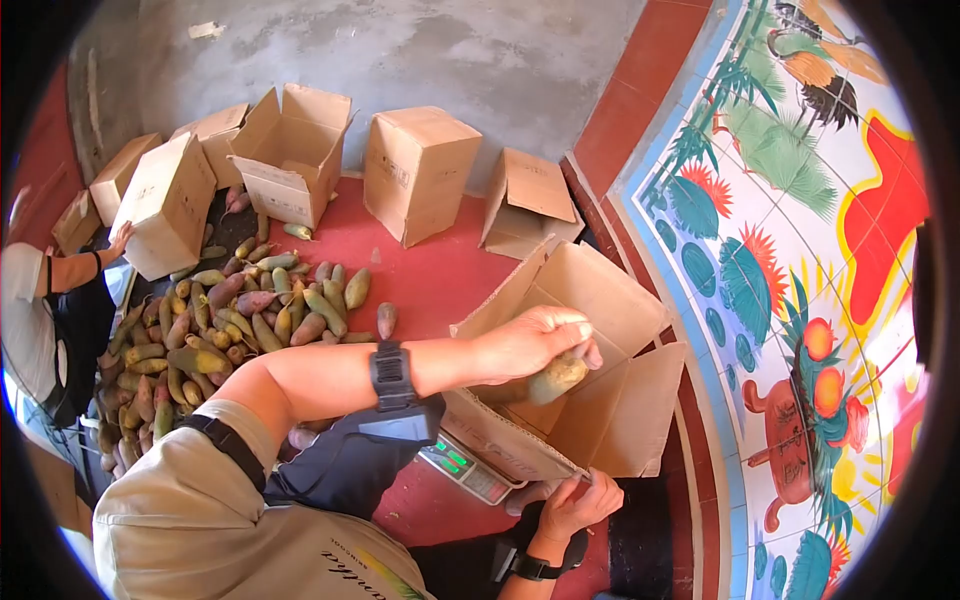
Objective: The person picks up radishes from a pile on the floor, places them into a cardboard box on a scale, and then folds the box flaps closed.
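My left hand [535, 345] reaches across over an open cardboard box [615, 410], its fingers closed round a radish [558, 378] with a pale yellow-green end pointing down. My right hand [580, 503] grips the near edge of the same box, thumb and fingers bent over the cardboard. The box stands on a scale [465, 470] whose green digits are lit. How much lies in the box is mostly hidden by my left arm.
A large heap of green and reddish radishes [230, 310] covers the red floor at left. Cardboard boxes [420, 170] stand along the grey wall. Another person [45, 320] at far left has a hand on a tall box [165, 205]. A painted tile wall [740, 300] rises at right.
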### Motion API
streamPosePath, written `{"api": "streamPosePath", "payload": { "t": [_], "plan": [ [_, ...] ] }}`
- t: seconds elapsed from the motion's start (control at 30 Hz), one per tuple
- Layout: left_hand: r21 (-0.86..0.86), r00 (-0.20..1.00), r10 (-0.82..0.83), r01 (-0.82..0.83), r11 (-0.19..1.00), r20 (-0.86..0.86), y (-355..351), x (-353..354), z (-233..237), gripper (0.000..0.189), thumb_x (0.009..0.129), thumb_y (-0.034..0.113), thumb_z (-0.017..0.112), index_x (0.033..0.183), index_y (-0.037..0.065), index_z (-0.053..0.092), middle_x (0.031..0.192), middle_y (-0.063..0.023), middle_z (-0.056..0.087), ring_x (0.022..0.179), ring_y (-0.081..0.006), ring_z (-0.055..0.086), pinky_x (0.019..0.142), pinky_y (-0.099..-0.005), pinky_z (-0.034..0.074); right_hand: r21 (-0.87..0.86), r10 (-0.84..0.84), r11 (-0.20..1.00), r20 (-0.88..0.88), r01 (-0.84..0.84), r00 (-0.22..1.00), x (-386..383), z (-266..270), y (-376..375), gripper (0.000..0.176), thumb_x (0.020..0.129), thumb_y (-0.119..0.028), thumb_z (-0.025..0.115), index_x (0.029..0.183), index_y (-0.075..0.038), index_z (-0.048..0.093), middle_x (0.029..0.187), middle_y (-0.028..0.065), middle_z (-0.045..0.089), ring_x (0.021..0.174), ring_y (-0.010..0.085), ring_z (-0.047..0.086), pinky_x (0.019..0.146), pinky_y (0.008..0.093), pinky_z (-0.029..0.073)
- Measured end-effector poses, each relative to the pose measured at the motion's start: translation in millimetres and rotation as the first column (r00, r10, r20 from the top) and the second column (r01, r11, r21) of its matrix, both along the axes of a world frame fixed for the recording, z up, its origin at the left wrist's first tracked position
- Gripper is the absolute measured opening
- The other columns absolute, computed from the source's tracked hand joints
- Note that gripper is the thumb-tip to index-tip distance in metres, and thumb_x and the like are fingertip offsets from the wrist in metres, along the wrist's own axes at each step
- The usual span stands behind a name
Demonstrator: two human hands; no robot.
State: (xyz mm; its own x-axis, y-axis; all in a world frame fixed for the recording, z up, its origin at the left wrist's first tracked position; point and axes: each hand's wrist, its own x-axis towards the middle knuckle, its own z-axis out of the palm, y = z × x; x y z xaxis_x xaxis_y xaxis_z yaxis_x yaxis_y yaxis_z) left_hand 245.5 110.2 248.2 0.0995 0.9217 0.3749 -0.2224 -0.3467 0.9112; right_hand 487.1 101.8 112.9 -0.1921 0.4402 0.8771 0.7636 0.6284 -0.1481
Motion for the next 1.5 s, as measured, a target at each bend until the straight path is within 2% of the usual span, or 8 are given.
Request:
{"api": "streamPosePath", "payload": {
  "t": [0.17,0.33,0.47,0.83,1.0,1.23,1.33,1.5],
  "plan": [
    [-0.073,0.956,-0.059,0.039,0.997,-0.289,12,-4,-18,0.032,0.096,0.022,0.04,0.081,0.002,0.059,0.082,-0.0045,0.064,0.079,-0.0142,0.057,0.075,-0.031,0.044,0.015,0.003,1.0,-0.016,-0.002,1.0,1,-2,3,0.02,0.076,-0.011,0.056,0.093,-0.002,0.053,0.088,0.0132,0.054,0.083,0.0311,0.048,0.076,0.041,0.036],
    [0.076,0.63,0.163,-0.162,0.984,-0.759,8,-19,-66,0.03,0.088,0.026,0.047,0.073,0.002,0.056,0.073,-0.0172,0.058,0.072,-0.0382,0.054,0.067,-0.0421,0.043,-0.01,0.021,1.0,-0.055,-0.021,0.998,-5,6,-2,0.02,0.078,-0.014,0.057,0.093,-0.001,0.054,0.087,0.0139,0.054,0.082,0.0315,0.049,0.077,0.0411,0.036],
    [0.076,0.457,0.168,-0.212,0.974,-0.873,-1,-25,-73,0.027,0.089,0.023,0.043,0.077,0.003,0.055,0.079,-0.016,0.058,0.076,-0.0366,0.054,0.067,-0.0446,0.043,0.008,-0.004,1.0,-0.029,0.005,1.0,-2,1,4,0.02,0.081,-0.016,0.056,0.093,0.0,0.054,0.087,0.0142,0.053,0.083,0.0317,0.048,0.077,0.0412,0.036],
    [0.604,0.55,0.7,-0.387,0.697,-0.456,-80,-75,-74,0.009,0.085,0.007,0.055,0.089,0.001,0.06,0.084,-0.0123,0.061,0.079,-0.0314,0.058,0.071,-0.0389,0.047,0.088,-0.034,0.996,-0.01,0.035,0.999,-3,-3,8,0.022,0.085,-0.018,0.055,0.093,0.002,0.055,0.087,0.0147,0.053,0.082,0.032,0.048,0.073,0.0411,0.038],
    [0.439,0.299,0.793,-0.704,0.559,-0.531,-117,-138,-130,0.011,0.084,0.01,0.055,0.087,0.001,0.061,0.082,-0.0138,0.061,0.076,-0.0293,0.059,0.068,-0.0369,0.048,0.063,-0.025,0.998,0.026,0.024,0.999,-2,-1,6,0.021,0.085,-0.014,0.055,0.096,0.003,0.056,0.089,0.0149,0.053,0.083,0.032,0.048,0.073,0.0414,0.038],
    [0.094,-0.09,0.765,-0.995,-0.039,-0.637,-202,-286,-281,0.017,0.086,0.013,0.052,0.093,-0.001,0.058,0.077,-0.0125,0.062,0.07,-0.0217,0.06,0.066,-0.0313,0.048,0.007,-0.05,0.999,0.028,0.05,0.998,0,-2,6,0.019,0.085,-0.012,0.054,0.097,0.003,0.054,0.087,0.0145,0.052,0.081,0.0313,0.048,0.073,0.0422,0.037],
    [-0.064,-0.02,0.605,-0.991,-0.117,-0.796,-241,-295,-318,0.02,0.082,0.019,0.053,0.091,0.004,0.062,0.088,-0.0198,0.063,0.083,-0.0368,0.06,0.073,-0.0419,0.047,0.031,-0.055,0.998,0.047,0.053,0.997,-2,0,7,0.021,0.086,-0.014,0.053,0.098,0.004,0.054,0.087,0.0147,0.052,0.082,0.0314,0.048,0.073,0.0418,0.037],
    [-0.124,0.112,0.307,-0.992,-0.02,-0.945,-250,-271,-343,0.025,0.081,0.021,0.052,0.099,0.006,0.06,0.095,-0.0198,0.063,0.092,-0.0357,0.06,0.08,-0.0413,0.047,0.016,-0.087,0.996,0.066,0.086,0.994,2,-2,6,0.02,0.087,-0.011,0.052,0.1,0.004,0.054,0.092,0.0158,0.054,0.084,0.0317,0.049,0.076,0.041,0.039]
  ]
}}
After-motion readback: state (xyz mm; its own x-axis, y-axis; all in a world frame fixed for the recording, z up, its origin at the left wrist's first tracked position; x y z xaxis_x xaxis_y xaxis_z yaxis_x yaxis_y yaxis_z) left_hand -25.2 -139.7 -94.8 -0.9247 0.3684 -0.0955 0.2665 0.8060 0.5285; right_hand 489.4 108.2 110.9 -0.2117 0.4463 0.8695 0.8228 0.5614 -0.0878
